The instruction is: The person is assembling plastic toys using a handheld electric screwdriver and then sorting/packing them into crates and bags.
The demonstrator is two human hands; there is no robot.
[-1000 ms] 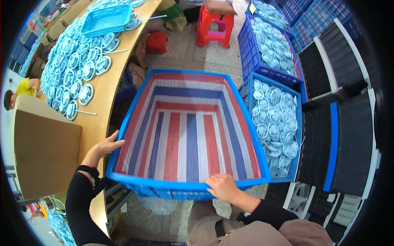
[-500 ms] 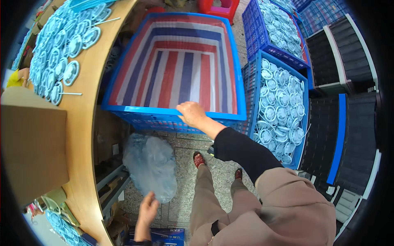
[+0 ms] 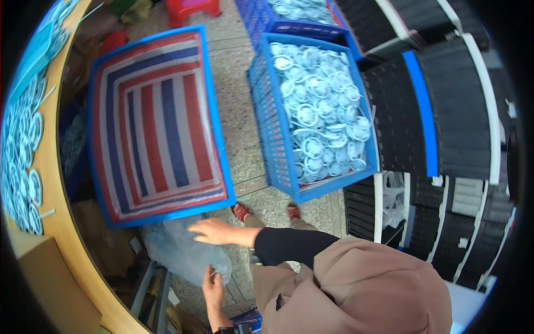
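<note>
A blue plastic crate [image 3: 219, 150] stands at the left, lined with a red, white and blue striped woven sheet [image 3: 153, 133]. Just off its near right corner is my right hand [image 3: 214, 231], fingers stretched out and holding nothing. Below that, a crumpled clear plastic bag [image 3: 178, 256] lies on the floor, partly hidden by the crate. Over the bag's near edge my left hand [image 3: 213, 286] has thumb and fingers apart; whether it touches the plastic, I cannot tell.
To the right, a blue crate [image 3: 278, 161] is heaped with light-blue round plastic parts [image 3: 320, 111]. A purple-blue crate [image 3: 267, 25] of similar parts stands behind it. Black stacked bins [image 3: 461, 111] line the right side. A wooden table [image 3: 72, 245] bears more parts along the left. A red stool [image 3: 192, 8] is at the far end.
My right hand has let go of the lined crate's rim. That crate now stands farther from the filled crate, with floor between them. The view has swung to the right.
</note>
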